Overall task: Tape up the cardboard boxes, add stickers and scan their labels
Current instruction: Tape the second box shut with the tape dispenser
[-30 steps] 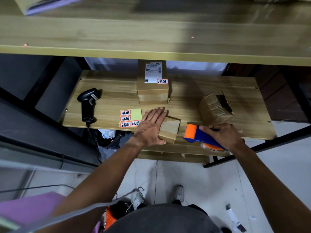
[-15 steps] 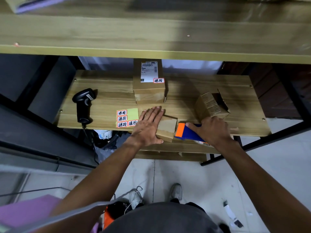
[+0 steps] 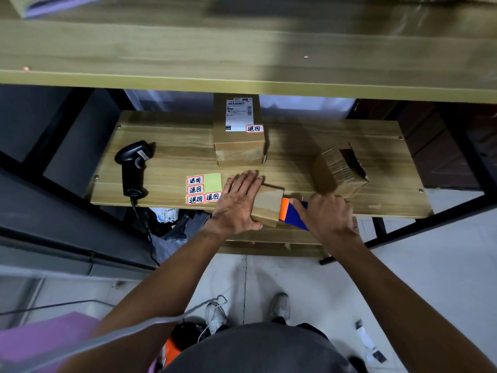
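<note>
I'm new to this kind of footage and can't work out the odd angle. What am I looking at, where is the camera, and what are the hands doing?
The camera sits on a person's head, looking down past both arms to the floor and shoes. There is no machine, only bare hands. In front is a wooden shelf. The left hand presses flat on a small cardboard box at the shelf's front edge. The right hand grips a blue and orange tape dispenser placed against that box's side. Also on the shelf: a black handheld scanner, a sheet of red-bordered stickers, a box with label and sticker, and an open box tipped on its side.
</note>
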Demonstrator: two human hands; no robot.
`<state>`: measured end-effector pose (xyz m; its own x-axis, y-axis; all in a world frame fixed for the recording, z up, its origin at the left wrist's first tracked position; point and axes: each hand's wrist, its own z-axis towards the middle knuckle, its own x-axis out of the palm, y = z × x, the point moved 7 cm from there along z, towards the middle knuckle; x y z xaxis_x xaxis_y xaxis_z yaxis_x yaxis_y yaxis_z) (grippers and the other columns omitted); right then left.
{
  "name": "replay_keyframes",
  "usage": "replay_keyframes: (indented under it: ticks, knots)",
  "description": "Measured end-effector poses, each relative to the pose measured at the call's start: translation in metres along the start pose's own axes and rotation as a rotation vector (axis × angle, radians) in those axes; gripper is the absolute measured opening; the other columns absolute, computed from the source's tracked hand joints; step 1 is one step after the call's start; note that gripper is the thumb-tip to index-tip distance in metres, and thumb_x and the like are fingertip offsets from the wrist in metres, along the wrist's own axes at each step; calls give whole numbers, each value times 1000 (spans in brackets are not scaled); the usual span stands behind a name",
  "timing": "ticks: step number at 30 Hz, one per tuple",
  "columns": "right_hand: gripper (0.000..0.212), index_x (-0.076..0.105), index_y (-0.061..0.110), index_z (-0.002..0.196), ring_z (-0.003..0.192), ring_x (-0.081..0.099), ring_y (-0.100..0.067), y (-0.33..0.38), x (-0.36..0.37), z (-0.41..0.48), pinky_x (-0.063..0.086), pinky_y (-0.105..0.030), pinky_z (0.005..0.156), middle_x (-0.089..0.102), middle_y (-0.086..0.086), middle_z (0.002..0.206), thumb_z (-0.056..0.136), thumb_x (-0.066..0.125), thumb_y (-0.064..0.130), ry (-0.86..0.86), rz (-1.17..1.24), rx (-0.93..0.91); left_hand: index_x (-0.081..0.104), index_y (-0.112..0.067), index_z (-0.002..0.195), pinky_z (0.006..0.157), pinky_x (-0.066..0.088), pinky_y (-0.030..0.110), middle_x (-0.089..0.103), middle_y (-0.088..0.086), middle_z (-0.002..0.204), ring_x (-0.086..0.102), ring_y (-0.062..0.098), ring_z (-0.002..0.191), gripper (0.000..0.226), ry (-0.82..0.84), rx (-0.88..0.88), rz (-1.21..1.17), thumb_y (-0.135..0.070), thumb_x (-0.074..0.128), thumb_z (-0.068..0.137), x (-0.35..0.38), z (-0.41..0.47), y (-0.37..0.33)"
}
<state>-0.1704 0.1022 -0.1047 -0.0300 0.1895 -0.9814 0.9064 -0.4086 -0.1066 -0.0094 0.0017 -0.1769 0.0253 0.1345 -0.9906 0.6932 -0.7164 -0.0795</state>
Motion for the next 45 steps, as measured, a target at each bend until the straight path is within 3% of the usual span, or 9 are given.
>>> replay_keyframes:
  ticks: [10, 14, 19, 22, 25, 29, 33, 41, 45]
  knots:
    - [65, 45, 13, 63, 69, 55, -25, -32, 7, 7, 43, -31, 65, 49, -4, 66, 92, 45, 71, -24, 237, 172, -5, -15, 161, 127, -1, 46, -2, 7, 169, 0, 25, 156, 134, 3, -14, 13, -75, 72, 69, 0, 1, 0]
    - [65, 59, 14, 70, 67, 60, -23, -55, 25, 3, 41, -29, 60, 58, -5, 69, 93, 41, 71, 46, 471, 209, -2, -14, 161, 127, -2, 45, 2, 8, 169, 2, 25, 156, 134, -6, -13, -18, -73, 73, 68, 1, 1, 1]
    - [41, 50, 21, 69, 75, 59, -31, -73, 27, -21, 36, -32, 62, 56, 0, 67, 95, 55, 53, 23, 669, 198, -2, -15, 160, 127, -1, 46, 3, 8, 169, 3, 26, 156, 133, -12, -27, -30, -74, 73, 68, 1, 3, 1]
    - [18, 55, 19, 93, 78, 58, -34, -72, 25, -35, 38, -33, 69, 62, -6, 78, 95, 60, 36, 9, 681, 95, -5, -15, 160, 127, -1, 47, 3, 8, 169, 3, 26, 156, 135, -14, -70, -31, -75, 72, 67, 2, 5, 1]
    - [32, 55, 10, 120, 83, 67, -36, -70, 22, -45, 48, -36, 72, 72, -11, 91, 97, 58, 33, -57, 648, -4, -16, -9, 158, 126, -4, 46, -4, 11, 169, -2, 28, 156, 142, -11, -137, -41, -77, 71, 69, 2, 8, -1]
    - [36, 50, 9, 124, 79, 68, -39, -71, 17, -54, 53, -44, 75, 73, -13, 92, 99, 54, 35, -211, 622, -92, -11, -4, 156, 127, 1, 50, -22, 17, 165, -9, 33, 155, 139, -29, -197, -83, -76, 70, 70, -1, 9, -5]
    - [46, 46, 15, 127, 79, 64, -38, -80, 11, -59, 56, -42, 67, 69, -14, 99, 98, 43, 50, -336, 573, -131, 29, -9, 144, 125, 10, 55, 2, 17, 165, 7, 34, 154, 110, -114, -160, -100, -72, 74, 66, -4, 12, -7]
    - [34, 61, 13, 105, 62, 67, -40, -76, 15, -46, 50, -37, 58, 70, -16, 75, 93, 64, 45, -309, 448, -54, 34, -13, 140, 126, 4, 51, 31, 11, 153, 24, 28, 147, 103, -119, -197, -181, -63, 82, 64, -7, 16, -6]
    - [42, 57, 11, 115, 79, 71, -32, -44, 18, -25, 44, -30, 63, 71, -11, 92, 100, 52, 50, -222, 407, -85, 34, -16, 141, 126, 7, 48, 32, 11, 151, 27, 29, 146, 97, -101, -159, -174, -59, 80, 67, -12, 14, -6]
